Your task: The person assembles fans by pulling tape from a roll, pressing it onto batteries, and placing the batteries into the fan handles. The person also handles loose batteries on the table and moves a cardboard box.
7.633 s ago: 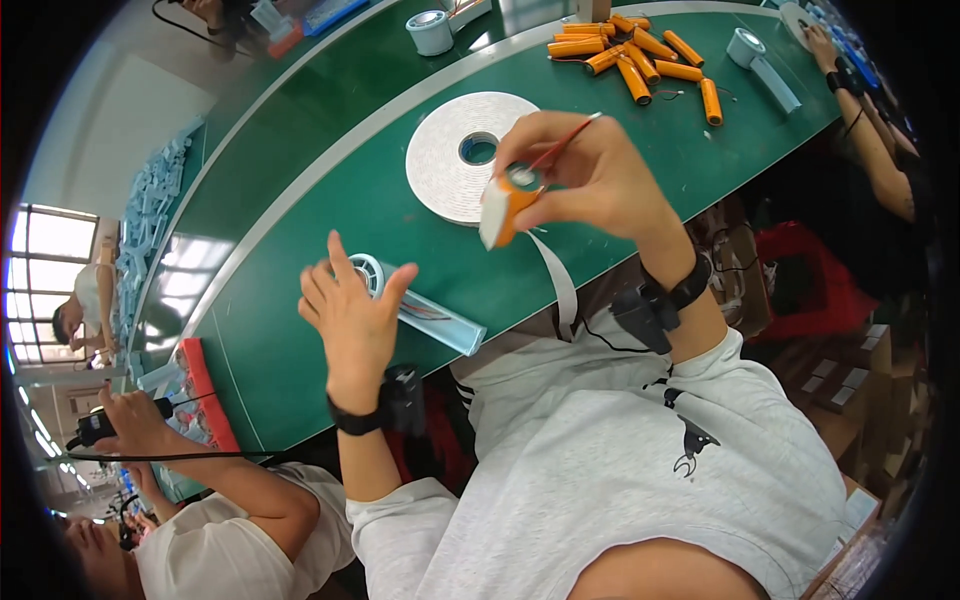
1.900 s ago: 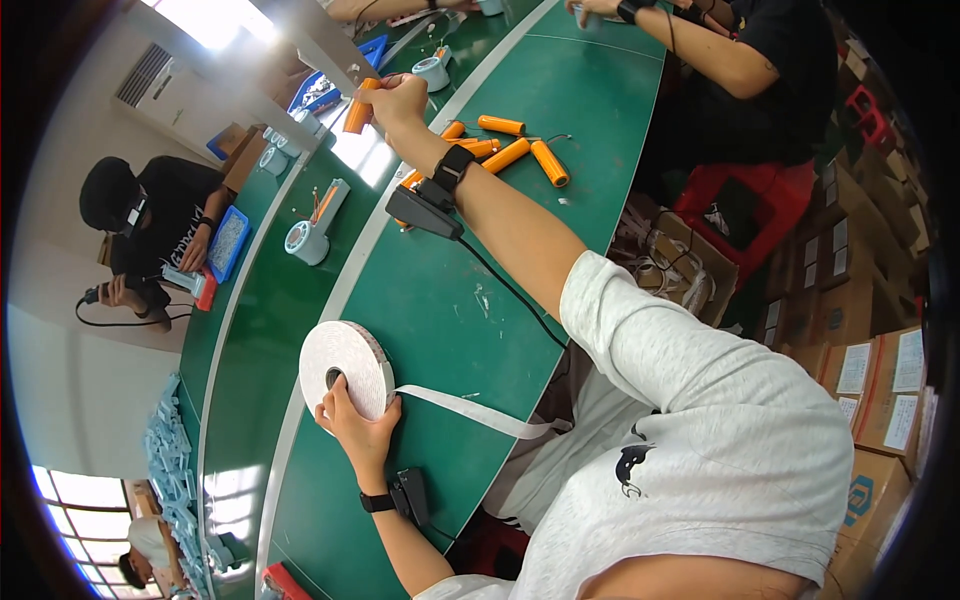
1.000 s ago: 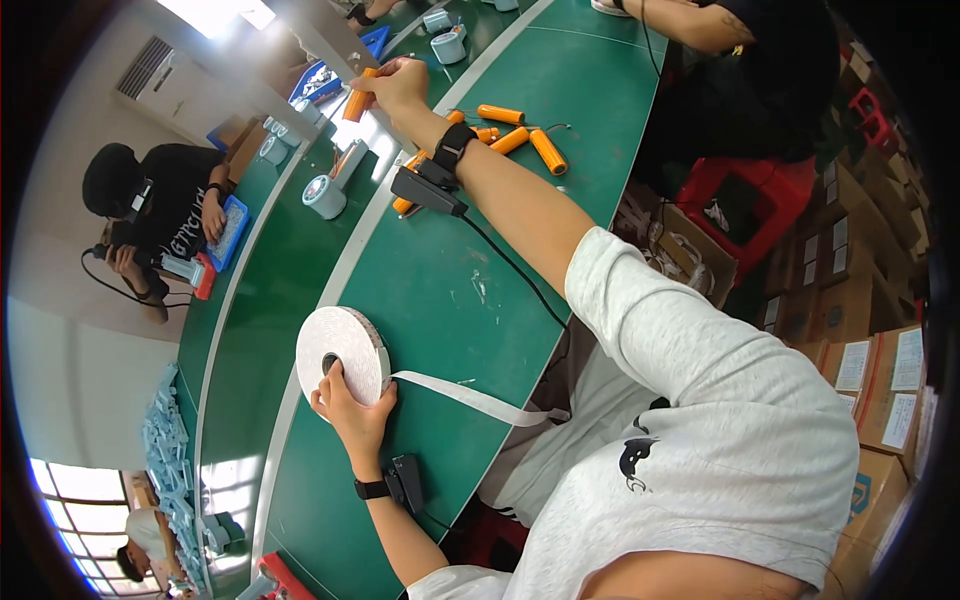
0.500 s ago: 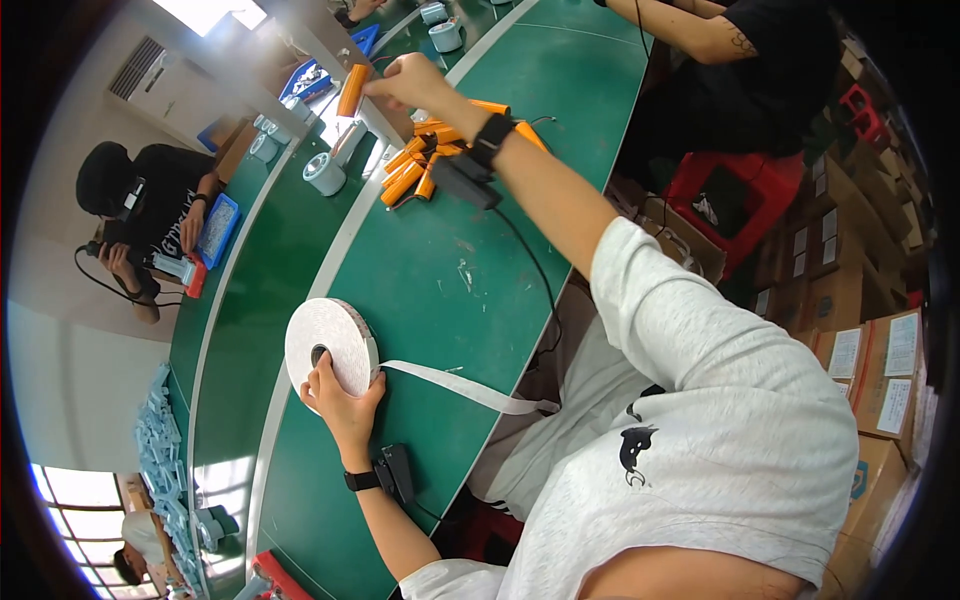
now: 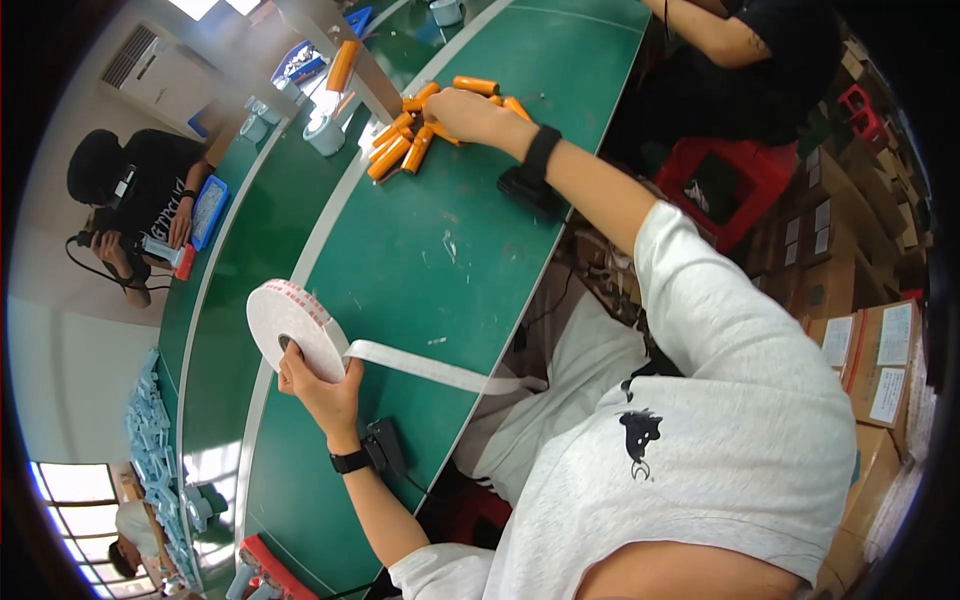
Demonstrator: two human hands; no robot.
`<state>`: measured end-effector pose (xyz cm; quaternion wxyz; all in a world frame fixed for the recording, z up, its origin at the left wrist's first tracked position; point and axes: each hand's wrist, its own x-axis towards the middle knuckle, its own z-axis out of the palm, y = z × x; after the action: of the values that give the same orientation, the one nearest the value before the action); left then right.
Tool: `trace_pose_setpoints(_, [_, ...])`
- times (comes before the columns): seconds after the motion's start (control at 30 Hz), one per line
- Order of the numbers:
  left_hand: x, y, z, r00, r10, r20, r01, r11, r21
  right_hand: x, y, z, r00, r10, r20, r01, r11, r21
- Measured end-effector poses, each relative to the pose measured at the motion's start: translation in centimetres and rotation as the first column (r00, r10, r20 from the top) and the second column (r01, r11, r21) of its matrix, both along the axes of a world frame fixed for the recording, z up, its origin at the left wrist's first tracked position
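Observation:
My left hand (image 5: 322,395) grips a wide white roll of tape (image 5: 295,330) with its fingers at the core and thumb on the side, tilted above the green table. A loose strip of tape (image 5: 420,366) runs from the roll over the table's near edge toward my lap. Farther off, my right hand (image 5: 475,117) reaches into a pile of orange battery-like cylinders (image 5: 389,157). Its fingers are curled on one of them, though the fingertips are partly hidden. Another orange cylinder (image 5: 343,65) stands tilted against an upright post (image 5: 350,50).
Blue-grey round parts (image 5: 323,134) stand beyond the pile. Across the table (image 5: 400,270) a person (image 5: 140,190) works beside a blue tray (image 5: 209,212). Light-blue parts (image 5: 150,430) heap at far left. A red stool (image 5: 730,185) and cardboard boxes (image 5: 880,350) stand at right.
My right hand has left the cylinder by the post and come down to the right onto the pile. My left hand has shifted left with the tape roll, now tilted more.

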<state>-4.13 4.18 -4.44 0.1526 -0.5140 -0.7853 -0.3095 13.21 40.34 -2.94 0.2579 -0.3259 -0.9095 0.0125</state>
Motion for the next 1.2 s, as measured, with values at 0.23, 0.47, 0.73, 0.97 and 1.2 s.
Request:
trace_pose_setpoints(0.23, [1.1, -0.5, 0.2, 1.0, -0.024, -0.02, 0.023, 0.999, -0.037, 0.3, -3.6, 0.0, 0.896, 0.174, 0.409, -0.168, 0.984, -0.052])
trace_pose_setpoints(0.47, [1.3, -0.3, 0.2, 0.999, -0.026, -0.036, 0.024, 0.999, -0.032, 0.6, -5.3, -0.9, 0.988, 0.042, 0.149, -0.031, 0.997, -0.073])
trace_pose_setpoints(0.73, [1.3, -0.5, -0.1, 0.992, 0.1, -0.081, -0.097, 0.994, 0.04, 3.0, -5.0, 0.1, 0.929, -0.087, -0.36, -0.183, 0.738, -0.649])
trace_pose_setpoints(0.97, [1.2, -0.4, 0.0, 0.995, 0.045, -0.087, -0.044, 0.999, 0.017, 0.6, -6.3, -0.2, 0.987, 0.037, 0.157, 0.024, 0.929, -0.371])
trace_pose_setpoints(1.2, [2.4, -0.4, 1.0, 0.97, 0.182, -0.162, -0.157, 0.975, 0.158, 5.6, -11.3, 2.1, 0.561, 0.099, -0.822, -0.827, 0.113, -0.551])
